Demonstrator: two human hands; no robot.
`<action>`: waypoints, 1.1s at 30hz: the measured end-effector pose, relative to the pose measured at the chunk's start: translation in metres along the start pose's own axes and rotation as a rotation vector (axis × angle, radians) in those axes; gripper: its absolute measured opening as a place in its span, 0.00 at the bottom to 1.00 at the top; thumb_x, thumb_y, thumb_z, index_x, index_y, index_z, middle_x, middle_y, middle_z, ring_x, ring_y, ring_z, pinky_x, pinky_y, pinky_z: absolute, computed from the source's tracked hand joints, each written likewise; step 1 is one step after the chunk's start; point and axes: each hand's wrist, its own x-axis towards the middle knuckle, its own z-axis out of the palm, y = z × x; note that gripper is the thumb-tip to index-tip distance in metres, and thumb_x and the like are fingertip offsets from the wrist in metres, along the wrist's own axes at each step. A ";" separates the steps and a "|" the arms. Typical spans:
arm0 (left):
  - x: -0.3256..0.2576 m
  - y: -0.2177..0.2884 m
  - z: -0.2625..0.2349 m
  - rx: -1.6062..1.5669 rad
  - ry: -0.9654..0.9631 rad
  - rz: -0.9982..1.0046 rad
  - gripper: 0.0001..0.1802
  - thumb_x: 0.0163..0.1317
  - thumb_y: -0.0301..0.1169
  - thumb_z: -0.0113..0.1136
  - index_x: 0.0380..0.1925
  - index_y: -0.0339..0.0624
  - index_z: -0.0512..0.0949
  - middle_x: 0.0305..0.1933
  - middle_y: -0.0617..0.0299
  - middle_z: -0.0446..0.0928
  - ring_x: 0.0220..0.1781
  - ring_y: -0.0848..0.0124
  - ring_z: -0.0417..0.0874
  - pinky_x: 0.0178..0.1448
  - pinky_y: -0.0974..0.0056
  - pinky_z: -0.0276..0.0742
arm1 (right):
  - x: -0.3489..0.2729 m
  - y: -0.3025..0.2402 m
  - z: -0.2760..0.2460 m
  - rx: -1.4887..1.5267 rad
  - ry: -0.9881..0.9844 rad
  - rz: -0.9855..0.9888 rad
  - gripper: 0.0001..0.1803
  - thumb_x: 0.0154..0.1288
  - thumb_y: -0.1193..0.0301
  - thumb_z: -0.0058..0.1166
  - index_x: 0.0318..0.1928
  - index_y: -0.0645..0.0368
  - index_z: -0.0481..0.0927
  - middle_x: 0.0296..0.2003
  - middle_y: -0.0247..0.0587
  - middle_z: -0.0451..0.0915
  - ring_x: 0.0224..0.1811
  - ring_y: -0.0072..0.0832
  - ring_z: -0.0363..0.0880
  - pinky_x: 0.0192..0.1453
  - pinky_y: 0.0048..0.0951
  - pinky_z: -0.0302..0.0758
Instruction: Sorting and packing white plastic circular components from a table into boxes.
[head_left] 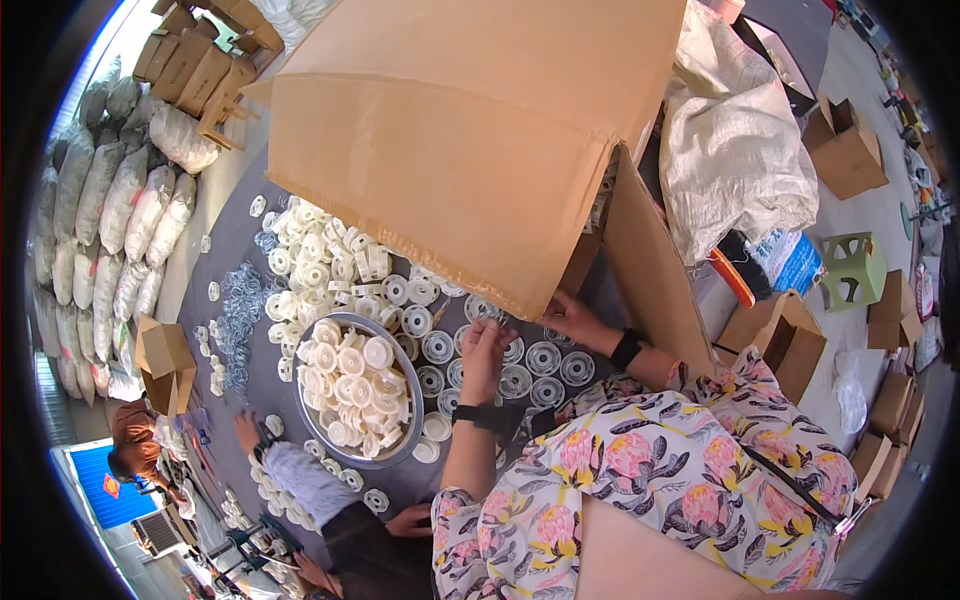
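Hands on white discs, cardboard box

Big carton: plain tan cardboard.
Round plastic parts: cream-white.
Clear discs: see-through, greyish.
Basin: grey metal rim.
Bench: dark grey.
Sleeves: white with pink flowers, dark leaves, yellow touches.
Wristbands: black.
Small stool: pale green.
Sacks: whitish, stacked.
Big bag: off-white.
Panel: bright blue.
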 end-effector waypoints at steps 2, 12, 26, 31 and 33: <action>-0.005 0.003 0.009 -0.135 -0.047 -0.013 0.08 0.63 0.33 0.52 0.33 0.41 0.72 0.31 0.64 0.75 0.33 0.73 0.76 0.40 0.67 0.74 | 0.000 -0.006 0.000 0.126 0.005 0.058 0.26 0.60 0.66 0.56 0.57 0.57 0.66 0.43 0.34 0.74 0.46 0.18 0.71 0.49 0.23 0.71; -0.018 -0.007 0.009 0.121 -0.065 -0.138 0.11 0.60 0.27 0.50 0.43 0.39 0.70 0.42 0.60 0.75 0.44 0.66 0.78 0.46 0.61 0.77 | -0.003 -0.022 0.005 0.263 -0.161 0.088 0.20 0.61 0.67 0.55 0.53 0.54 0.72 0.43 0.28 0.75 0.45 0.16 0.71 0.49 0.22 0.70; -0.026 -0.010 -0.008 -0.280 -0.025 -0.157 0.15 0.63 0.29 0.47 0.48 0.34 0.67 0.47 0.55 0.74 0.47 0.57 0.79 0.49 0.61 0.77 | -0.005 -0.027 0.004 0.062 0.055 -0.010 0.05 0.56 0.72 0.59 0.33 0.57 0.78 0.33 0.29 0.78 0.40 0.16 0.73 0.47 0.22 0.70; -0.036 -0.001 0.018 0.162 0.061 -0.118 0.21 0.61 0.28 0.54 0.52 0.32 0.65 0.45 0.57 0.74 0.43 0.66 0.79 0.46 0.68 0.76 | -0.009 -0.027 0.007 -0.055 -0.079 -0.041 0.09 0.56 0.72 0.59 0.37 0.59 0.77 0.36 0.29 0.77 0.41 0.16 0.73 0.46 0.22 0.70; -0.032 -0.009 0.013 0.375 0.008 -0.037 0.23 0.56 0.25 0.60 0.51 0.32 0.67 0.41 0.61 0.74 0.38 0.75 0.77 0.41 0.73 0.74 | -0.010 -0.028 0.011 -0.088 -0.113 -0.100 0.13 0.56 0.72 0.60 0.42 0.59 0.76 0.36 0.29 0.77 0.39 0.15 0.73 0.44 0.21 0.71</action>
